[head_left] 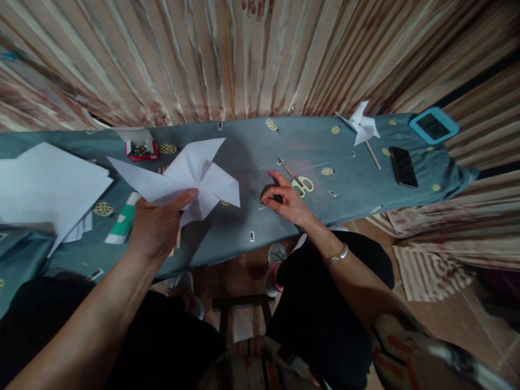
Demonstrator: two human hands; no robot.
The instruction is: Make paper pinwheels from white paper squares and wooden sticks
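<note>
A large white paper pinwheel is held up over the cloth, its blades folded in to the centre. My left hand is closed on it, thumb pressed near the middle; the fingers behind the paper are partly hidden. To the right, my right hand hovers low over the cloth with thumb and index finger pinched together. A small thin metal pin shows at those fingertips. Just beyond that hand lie scissors with pale yellow-green handles, blades pointing away.
A blue-grey cloth covers the long table. At left are white paper sheets, a green-and-white tube and a red box of small metal pieces. At right lie a smaller pinwheel on a stick, a phone and a blue-framed device.
</note>
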